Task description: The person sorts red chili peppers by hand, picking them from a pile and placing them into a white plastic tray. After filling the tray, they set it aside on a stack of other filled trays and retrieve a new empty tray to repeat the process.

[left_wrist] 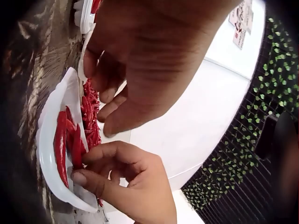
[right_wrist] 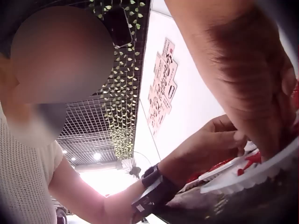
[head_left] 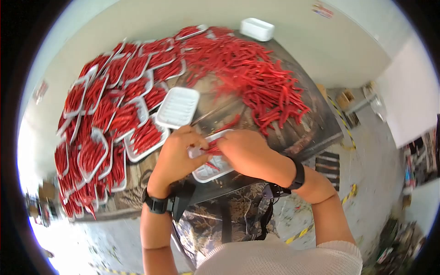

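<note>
A white foam tray (head_left: 222, 167) sits at the table's near edge with a few red chili peppers (left_wrist: 61, 142) lying in it. My right hand (head_left: 246, 149) reaches over the tray from the right. In the left wrist view its thumb and forefinger pinch a red chili pepper (left_wrist: 77, 148) inside the tray. On the tray's left side is my left hand (head_left: 178, 152), fingers loosely bent and thumb apart, with nothing seen between them. The right wrist view shows the right hand (right_wrist: 252, 88) low over the tray, its fingertips mostly hidden.
An unfilled white tray (head_left: 178, 107) lies just beyond the left hand. Many chili-filled trays (head_left: 145, 137) crowd the table's left side. A large heap of loose chili peppers (head_left: 256, 78) spreads across the back and right. A white stack of trays (head_left: 257, 30) stands at the far edge.
</note>
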`<state>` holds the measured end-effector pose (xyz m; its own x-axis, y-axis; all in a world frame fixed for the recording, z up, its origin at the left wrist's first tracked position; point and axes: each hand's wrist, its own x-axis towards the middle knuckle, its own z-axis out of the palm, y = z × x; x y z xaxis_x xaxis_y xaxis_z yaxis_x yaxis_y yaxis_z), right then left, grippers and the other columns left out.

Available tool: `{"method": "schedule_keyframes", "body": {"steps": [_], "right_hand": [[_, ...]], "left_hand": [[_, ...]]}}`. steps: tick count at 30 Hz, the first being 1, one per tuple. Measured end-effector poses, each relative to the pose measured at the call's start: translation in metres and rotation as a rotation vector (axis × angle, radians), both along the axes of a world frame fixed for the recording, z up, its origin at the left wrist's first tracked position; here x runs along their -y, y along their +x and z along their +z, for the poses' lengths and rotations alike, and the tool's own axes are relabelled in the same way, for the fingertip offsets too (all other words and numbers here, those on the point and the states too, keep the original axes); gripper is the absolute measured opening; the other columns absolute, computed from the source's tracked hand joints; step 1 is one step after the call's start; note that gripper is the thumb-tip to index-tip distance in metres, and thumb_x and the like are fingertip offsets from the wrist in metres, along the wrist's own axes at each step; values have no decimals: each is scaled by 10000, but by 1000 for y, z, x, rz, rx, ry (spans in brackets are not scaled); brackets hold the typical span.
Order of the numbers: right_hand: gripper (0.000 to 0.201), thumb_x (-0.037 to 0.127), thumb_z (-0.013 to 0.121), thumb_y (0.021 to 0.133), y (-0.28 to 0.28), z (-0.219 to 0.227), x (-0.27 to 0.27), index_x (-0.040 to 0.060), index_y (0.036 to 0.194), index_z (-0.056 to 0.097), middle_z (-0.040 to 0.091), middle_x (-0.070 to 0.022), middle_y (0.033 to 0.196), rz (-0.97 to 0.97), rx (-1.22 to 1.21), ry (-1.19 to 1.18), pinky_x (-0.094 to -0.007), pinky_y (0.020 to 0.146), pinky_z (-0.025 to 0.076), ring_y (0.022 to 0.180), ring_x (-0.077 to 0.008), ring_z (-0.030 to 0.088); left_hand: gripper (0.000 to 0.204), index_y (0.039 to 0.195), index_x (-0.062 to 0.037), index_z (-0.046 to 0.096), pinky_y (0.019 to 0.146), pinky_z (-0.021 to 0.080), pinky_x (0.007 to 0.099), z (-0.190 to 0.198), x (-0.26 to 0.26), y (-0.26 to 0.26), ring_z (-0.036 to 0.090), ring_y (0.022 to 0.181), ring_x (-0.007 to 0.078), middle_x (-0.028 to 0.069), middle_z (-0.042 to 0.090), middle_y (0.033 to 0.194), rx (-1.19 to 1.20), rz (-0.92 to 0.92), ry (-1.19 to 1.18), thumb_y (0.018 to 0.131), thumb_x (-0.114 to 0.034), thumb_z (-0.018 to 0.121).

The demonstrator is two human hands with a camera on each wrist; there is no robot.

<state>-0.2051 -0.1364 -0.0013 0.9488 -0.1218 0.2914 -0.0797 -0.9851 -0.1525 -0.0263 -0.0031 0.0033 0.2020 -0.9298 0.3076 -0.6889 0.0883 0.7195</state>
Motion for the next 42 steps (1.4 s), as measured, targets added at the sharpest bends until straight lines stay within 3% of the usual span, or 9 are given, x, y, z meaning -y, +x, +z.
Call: {"method": "schedule_keyframes", "body": {"steps": [12, 15, 17, 25, 29, 32, 36, 38, 42], "right_hand": [[134, 137, 691, 759, -38, -3, -2, 79, 856, 618, 596, -63, 803, -113, 347, -194, -431, 654, 481, 786, -254, 624], [163, 139, 728, 785, -74, 10, -6, 77, 882, 613, 594, -64, 771, -199, 430, -8, -433, 654, 477, 745, -256, 621], [194, 125, 767, 809, -110, 28, -3, 69, 953, 649, 632, -73, 795, -277, 784, -45, -415, 665, 493, 735, -269, 630], [248, 52, 779, 832, -259, 81, 38, 54, 1065, 696, 699, -73, 909, -776, 1301, -491, -318, 702, 514, 797, -216, 654], [196, 145, 735, 887, -302, 38, 120, 69, 1061, 683, 704, -123, 943, -1184, 984, -528, -395, 770, 526, 852, -293, 664], [199, 189, 709, 910, -329, -37, 183, 71, 1066, 677, 708, -140, 961, -1139, 716, -333, -433, 804, 520, 898, -343, 663], [201, 179, 700, 913, -258, -35, 156, 57, 1072, 681, 706, -140, 981, -977, 686, -226, -439, 817, 522, 929, -358, 664], [211, 153, 714, 893, -210, -26, 134, 50, 1075, 688, 704, -143, 1020, -829, 634, 150, -444, 845, 523, 964, -360, 665], [221, 127, 739, 863, -113, -10, 95, 64, 1071, 701, 704, -132, 1016, -418, 462, 192, -408, 828, 534, 958, -331, 676]], "left_hand": [[438, 934, -21, 705, 739, 495, 353, 3, -1, -12, 595, 807, 253, 93, 592, 894, 192, -87, 77, 539, 8, 890], [439, 942, -20, 705, 738, 493, 341, -2, 0, -11, 596, 806, 247, 95, 595, 901, 158, -71, 47, 544, 29, 884], [417, 936, -15, 706, 733, 495, 337, -4, 1, -10, 599, 798, 245, 97, 600, 907, 140, -78, 25, 559, 28, 878], [310, 846, -15, 710, 756, 494, 348, -6, 2, -12, 612, 813, 259, 103, 608, 890, 208, -38, 19, 581, 35, 862], [227, 820, -11, 725, 725, 498, 374, -6, 3, -13, 625, 794, 293, 123, 615, 866, 282, -7, -15, 640, -34, 862], [178, 792, -16, 728, 720, 491, 399, -10, 5, -11, 620, 799, 314, 127, 611, 812, 256, 11, -69, 673, -71, 849], [164, 797, -16, 729, 733, 491, 394, -13, 6, 0, 618, 814, 307, 124, 619, 830, 289, -31, -47, 699, -80, 844], [163, 814, -15, 733, 746, 493, 380, -7, 4, -7, 619, 826, 293, 119, 632, 855, 207, -8, -39, 714, -80, 843], [140, 841, -20, 742, 735, 490, 366, -10, 6, -1, 620, 818, 280, 118, 629, 849, 149, 65, -108, 752, -85, 827]]}}
